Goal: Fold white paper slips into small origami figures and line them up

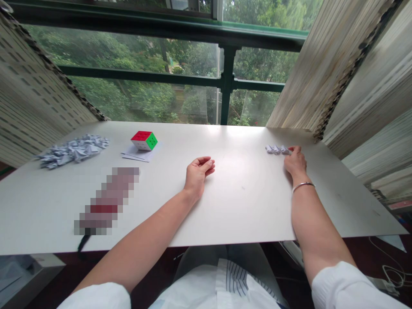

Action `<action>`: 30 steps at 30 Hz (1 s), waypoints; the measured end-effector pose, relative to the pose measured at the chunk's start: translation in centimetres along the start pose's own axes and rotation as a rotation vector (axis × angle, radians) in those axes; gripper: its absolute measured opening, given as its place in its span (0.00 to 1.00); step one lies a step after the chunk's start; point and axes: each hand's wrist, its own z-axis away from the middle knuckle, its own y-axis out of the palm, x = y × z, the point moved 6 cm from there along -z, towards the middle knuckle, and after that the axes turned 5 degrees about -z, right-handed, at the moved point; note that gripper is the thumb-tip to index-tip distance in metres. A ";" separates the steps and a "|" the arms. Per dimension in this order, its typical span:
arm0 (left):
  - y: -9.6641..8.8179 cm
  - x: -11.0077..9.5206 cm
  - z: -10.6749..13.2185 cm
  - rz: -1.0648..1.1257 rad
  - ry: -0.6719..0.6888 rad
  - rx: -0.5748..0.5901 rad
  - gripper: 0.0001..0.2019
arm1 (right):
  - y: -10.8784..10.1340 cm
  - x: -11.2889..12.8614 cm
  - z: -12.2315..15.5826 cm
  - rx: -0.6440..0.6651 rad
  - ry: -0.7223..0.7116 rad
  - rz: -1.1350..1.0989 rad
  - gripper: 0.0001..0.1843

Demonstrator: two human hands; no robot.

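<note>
On the right side of the white table (238, 214), my right hand (296, 163) pinches the right end of a short row of small folded paper pieces (276, 149). Its fingertips partly cover the piece at that end, so I cannot tell whether that piece touches the others. My left hand (198, 174) hovers over or rests on the middle of the table, palm turned inward. Its fingers are curled and the thumb lies against the index finger. Nothing shows between them.
A large pile of folded paper pieces (75, 150) lies at the far left. A Rubik's cube (144, 140) sits on some paper sheets (137, 156). A blurred-out long object (107, 199) with a black strap lies nearer. Window and curtains (302, 64) border the back edge.
</note>
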 end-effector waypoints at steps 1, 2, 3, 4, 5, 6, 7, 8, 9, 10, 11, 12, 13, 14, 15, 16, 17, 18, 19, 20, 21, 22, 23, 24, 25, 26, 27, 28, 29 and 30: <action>0.0 0.0 0.0 0.000 0.002 -0.003 0.14 | -0.3 0.0 0.0 -0.036 -0.005 -0.024 0.21; 0.0 -0.1 0.1 0.000 0.003 -0.006 0.14 | -0.6 0.0 0.1 -0.079 -0.012 -0.055 0.21; -0.1 -0.1 0.1 0.004 0.006 -0.012 0.14 | -1.1 0.1 0.2 -0.144 -0.020 -0.080 0.21; -0.1 -0.1 0.2 0.008 0.005 -0.015 0.14 | -1.4 0.5 0.3 -0.195 -0.045 -0.102 0.21; -0.2 -0.2 0.2 0.013 0.000 -0.011 0.13 | -1.8 1.1 0.5 -0.242 -0.080 -0.123 0.21; -0.2 -0.2 0.2 0.019 -0.004 -0.007 0.13 | -1.9 1.9 0.7 -0.270 -0.124 -0.139 0.21; -0.2 -0.2 0.2 0.024 -0.008 -0.001 0.12 | -2.0 2.9 1.0 -0.282 -0.167 -0.154 0.21; -0.3 -0.2 0.2 0.027 -0.007 0.001 0.12 | -1.9 4.0 1.4 -0.280 -0.208 -0.173 0.21; -0.4 -0.3 0.2 0.027 -0.002 -0.002 0.12 | -1.6 5.2 1.8 -0.256 -0.253 -0.203 0.21; -0.5 -0.4 0.1 0.025 0.005 -0.012 0.12 | -1.2 6.6 2.5 -0.211 -0.301 -0.239 0.21; -0.7 -0.5 0.0 0.021 0.013 -0.022 0.12 | -0.7 8.0 3.2 -0.151 -0.349 -0.273 0.20; -0.8 -0.7 -0.1 0.013 0.021 -0.030 0.12 | -0.1 9.4 4.0 -0.065 -0.409 -0.290 0.19; -0.8 -0.9 -0.2 -0.001 0.029 -0.033 0.12 | 0.6 10.9 5.0 0.030 -0.477 -0.291 0.18; -0.9 -1.3 -0.3 -0.022 0.037 -0.029 0.12 | 1.3 12.2 6.1 0.126 -0.549 -0.279 0.16; -0.9 -1.7 -0.5 -0.053 0.049 -0.022 0.12 | 1.9 13.2 7.1 0.206 -0.618 -0.264 0.15; -1.0 -2.3 -0.7 -0.096 0.064 -0.008 0.13 | 2.4 14.1 8.1 0.262 -0.672 -0.242 0.15; -1.2 -3.0 -0.9 -0.159 0.089 0.005 0.13 | 2.7 14.6 8.8 0.298 -0.711 -0.218 0.15; -1.4 -4.0 -1.2 -0.237 0.124 0.010 0.13 | 2.9 15.0 9.4 0.324 -0.738 -0.199 0.14; -1.9 -5.1 -1.5 -0.333 0.170 -0.001 0.12 | 3.0 15.2 9.8 0.334 -0.753 -0.189 0.14; -2.5 -6.4 -1.9 -0.437 0.224 -0.023 0.11 | 3.0 15.3 10.1 0.344 -0.765 -0.186 0.14; -3.2 -7.8 -2.3 -0.550 0.281 -0.057 0.10 | 3.1 15.3 10.2 0.349 -0.767 -0.189 0.14; -4.1 -9.2 -2.8 -0.667 0.329 -0.095 0.09 | 3.1 15.2 10.2 0.352 -0.764 -0.194 0.14; -5.0 -10.5 -3.4 -0.788 0.360 -0.131 0.08 | 3.1 15.2 10.1 0.357 -0.761 -0.199 0.14; -6.2 -11.8 -4.1 -0.907 0.378 -0.192 0.06 | 3.2 15.1 10.1 0.361 -0.759 -0.203 0.14; -7.4 -13.0 -4.8 -1.030 0.384 -0.254 0.04 | 3.2 15.1 10.0 0.365 -0.760 -0.204 0.14; -8.8 -14.1 -5.6 -1.143 0.380 -0.318 0.03 | 3.2 15.1 10.0 0.368 -0.766 -0.202 0.14; -10.4 -15.0 -6.4 -1.231 0.365 -0.385 0.02 | 3.2 15.2 10.0 0.369 -0.775 -0.199 0.14; -12.1 -15.8 -7.1 -1.285 0.330 -0.446 0.02 | 3.2 15.2 10.1 0.370 -0.783 -0.193 0.14; -14.0 -16.3 -7.8 -1.303 0.283 -0.502 0.04 | 3.2 15.2 10.1 0.371 -0.790 -0.186 0.15; -15.8 -16.6 -8.4 -1.278 0.230 -0.540 0.07 | 3.2 15.3 10.1 0.373 -0.793 -0.180 0.14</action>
